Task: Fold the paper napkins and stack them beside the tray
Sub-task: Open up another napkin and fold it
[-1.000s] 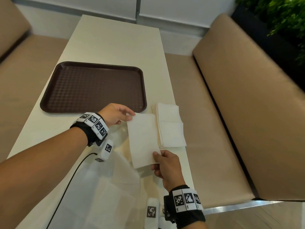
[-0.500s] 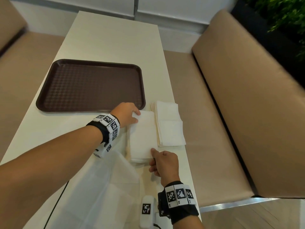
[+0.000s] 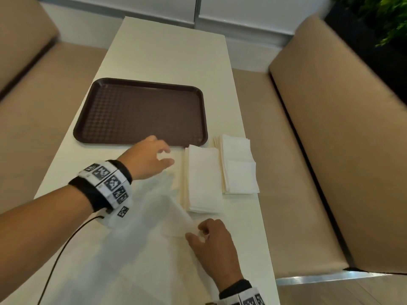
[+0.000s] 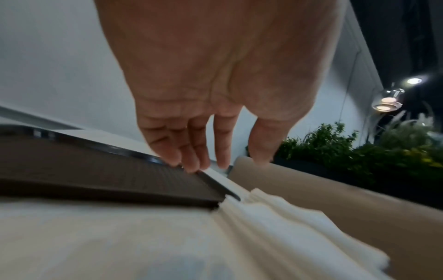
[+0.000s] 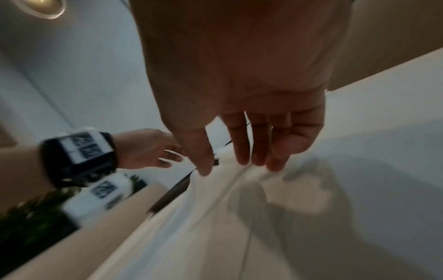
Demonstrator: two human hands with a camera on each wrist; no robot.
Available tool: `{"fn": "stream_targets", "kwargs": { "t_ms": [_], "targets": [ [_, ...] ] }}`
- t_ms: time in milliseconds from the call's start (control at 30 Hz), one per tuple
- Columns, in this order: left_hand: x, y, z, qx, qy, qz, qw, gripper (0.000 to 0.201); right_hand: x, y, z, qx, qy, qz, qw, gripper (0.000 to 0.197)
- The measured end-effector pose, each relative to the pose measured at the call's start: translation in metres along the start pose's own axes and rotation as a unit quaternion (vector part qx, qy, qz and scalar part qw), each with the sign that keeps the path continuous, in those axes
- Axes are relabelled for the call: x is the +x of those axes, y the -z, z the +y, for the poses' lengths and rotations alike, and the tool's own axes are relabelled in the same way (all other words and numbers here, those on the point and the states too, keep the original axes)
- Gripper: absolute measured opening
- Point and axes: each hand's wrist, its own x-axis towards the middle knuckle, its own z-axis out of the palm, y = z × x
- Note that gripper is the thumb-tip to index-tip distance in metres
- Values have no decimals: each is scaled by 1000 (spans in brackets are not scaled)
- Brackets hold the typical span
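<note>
Right hand (image 3: 211, 245) nearest, low over the table (image 3: 167, 51), thumb and fingers pinching the near corner of a loose unfolded napkin (image 3: 154, 216). In the right wrist view the fingers (image 5: 242, 151) point down onto bunched white paper (image 5: 261, 172); blurred, but the pinch reads. The sheet is thin, half see-through, and spreads from that hand away toward the left hand and back toward the near table edge.

Just beyond the right hand's fingertips: a stack of folded napkins (image 3: 203, 179), flat on the table, edges roughly squared. Right of it, touching or nearly so, a second folded stack (image 3: 239, 166), layers slightly fanned at its far left edge, sitting close to the table's right edge.

Left hand (image 3: 149, 159) farther out, left of the first stack, fingers extended and loose, holding nothing. Left wrist view shows the fingers (image 4: 191, 147) straight, tips hanging just above the tray's near rim; cannot tell if they touch anything. Wrist band with black and white markers (image 3: 105, 181) on the left forearm, black cable (image 3: 61, 256) trailing from it toward the near edge. A similar band on the right wrist (image 3: 242, 296).

Past the left hand's fingertips: brown tray (image 3: 141, 111), textured inside, lying flat. Both stacks sit beside its near right corner, off the tray.

Tan bench seats (image 3: 330, 150) on both sides of the table, green plants (image 3: 387, 23) at the far right, white wall panels (image 3: 242, 9) at the far end.
</note>
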Motion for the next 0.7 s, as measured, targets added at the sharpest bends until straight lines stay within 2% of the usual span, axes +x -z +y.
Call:
{"fn": "stream_targets", "kwargs": {
  "t_ms": [100,167,233,300,367,433,500,600,700],
  "targets": [
    [-74,-1,-43,53,46,-92,993,37,-5,-20,-4,-80,30,-35,996,57],
    [-121,-14,-67,56,75,-140,986,41,-5,-29,-9,-94,54,-11,994,63],
    [-162,-30,-83,31,102,-146,983,50,-4,-34,-14,-75,61,68,993,62],
    [-190,-49,-91,1,113,-124,986,62,-3,-33,-17,-36,40,149,987,56],
    [-205,-66,-94,-26,117,-94,988,71,-7,-35,-17,-20,47,180,982,48],
    [-210,-76,-94,-38,116,-69,990,78,-12,-40,-18,-23,116,168,979,37],
    [-210,-81,-93,-47,114,-58,991,79,-15,-47,-25,-41,170,110,978,35],
    [-208,-81,-92,-59,113,-55,990,78,-5,-54,-40,-109,135,3,985,53],
    [-208,-80,-93,-69,113,-52,990,76,6,-57,-52,-168,71,-30,983,57]
  ]
}}
